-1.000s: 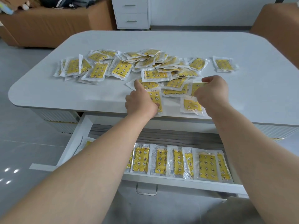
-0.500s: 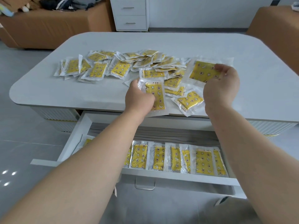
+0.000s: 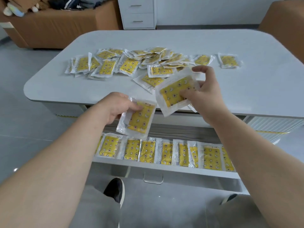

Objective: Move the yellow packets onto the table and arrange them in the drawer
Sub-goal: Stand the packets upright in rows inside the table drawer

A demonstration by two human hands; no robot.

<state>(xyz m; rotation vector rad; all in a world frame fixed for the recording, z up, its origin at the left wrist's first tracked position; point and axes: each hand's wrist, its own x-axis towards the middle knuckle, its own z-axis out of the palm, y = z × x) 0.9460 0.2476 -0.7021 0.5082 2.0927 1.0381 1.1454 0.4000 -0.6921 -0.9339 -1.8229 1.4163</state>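
Above the open white drawer (image 3: 164,169), the left hand (image 3: 115,106) has its grip clamped on a flat yellow packet in clear crinkled plastic (image 3: 139,120), printed with stars, moons and flowers; its writing is too small to read. The right hand (image 3: 205,94) has its grip clamped on a second such packet (image 3: 174,91), tilted over the edge of the smooth white rounded table (image 3: 246,89). More packets lie there in a loose heap (image 3: 131,65), and an overlapping row (image 3: 164,153) lies along the drawer front.
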